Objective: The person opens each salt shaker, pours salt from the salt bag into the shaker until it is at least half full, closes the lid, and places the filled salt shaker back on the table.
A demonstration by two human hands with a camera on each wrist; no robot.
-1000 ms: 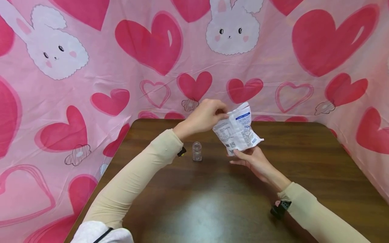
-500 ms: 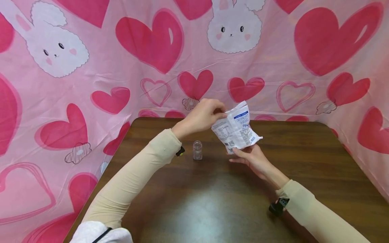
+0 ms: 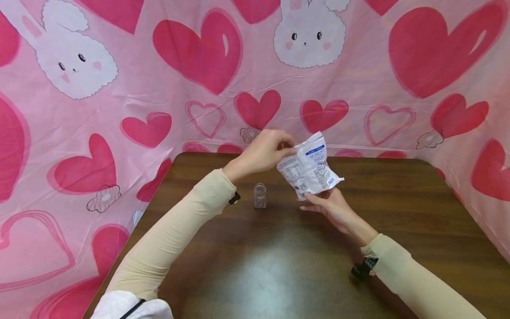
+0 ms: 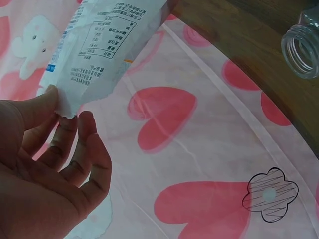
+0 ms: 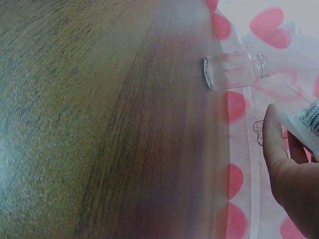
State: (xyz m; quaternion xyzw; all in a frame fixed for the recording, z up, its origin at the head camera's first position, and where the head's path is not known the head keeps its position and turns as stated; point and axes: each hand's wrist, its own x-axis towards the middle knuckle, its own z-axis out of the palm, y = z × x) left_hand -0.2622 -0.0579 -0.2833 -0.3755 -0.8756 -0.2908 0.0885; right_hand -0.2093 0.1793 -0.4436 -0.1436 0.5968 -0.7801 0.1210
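A white paper-like packet [image 3: 307, 167] with blue and black print is held tilted above the back half of the table. My left hand [image 3: 264, 153] pinches its top left corner between thumb and fingertips; the left wrist view shows the thumb [image 4: 37, 107] pressed on the packet's edge [image 4: 107, 45]. From below, my right hand [image 3: 334, 208] grips the lower edge, thumb in front and the other fingers mostly hidden behind. A small clear glass jar [image 3: 260, 197] stands upright on the table, left of the packet, its threaded mouth [image 4: 299, 52] uncovered.
The dark wooden table [image 3: 279, 257] has a back edge close behind the hands. A pink cloth [image 3: 191, 71] with hearts and rabbits hangs behind and at both sides. Dark bands [image 3: 364, 268] sit at the wrists.
Both hands and the packet have shifted slightly left, keeping the same hold. The head view has tilted a little, and the jar stands in the same place.
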